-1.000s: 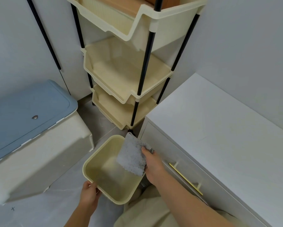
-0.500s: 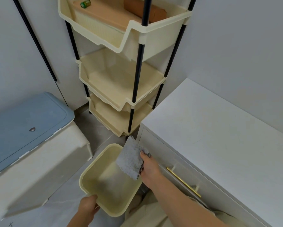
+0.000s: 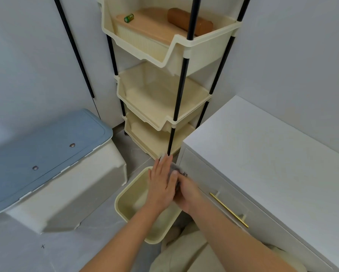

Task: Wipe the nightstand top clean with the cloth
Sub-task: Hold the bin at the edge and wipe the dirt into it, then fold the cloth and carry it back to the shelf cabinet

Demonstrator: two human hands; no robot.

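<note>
A grey cloth (image 3: 176, 168) is pressed between both my hands above a cream plastic basin (image 3: 125, 201) on the floor. My left hand (image 3: 161, 182) lies flat with fingers straight against the cloth's left face and hides most of it. My right hand (image 3: 186, 190) grips the cloth from the right. Only a strip of cloth shows between the hands. The white nightstand top (image 3: 272, 154) stretches to the right of my hands, bare, above a drawer with a gold handle (image 3: 228, 209).
A cream three-tier rack (image 3: 162, 107) with black poles stands behind the basin; its upper tray holds a brown roll (image 3: 190, 21) and a green can (image 3: 129, 18). A white bin with a blue lid (image 3: 45, 152) sits on the floor at left. Walls close in behind.
My left hand has let go of the basin's rim and risen onto the cloth. The basin now rests on the floor. The view has tilted up a little.
</note>
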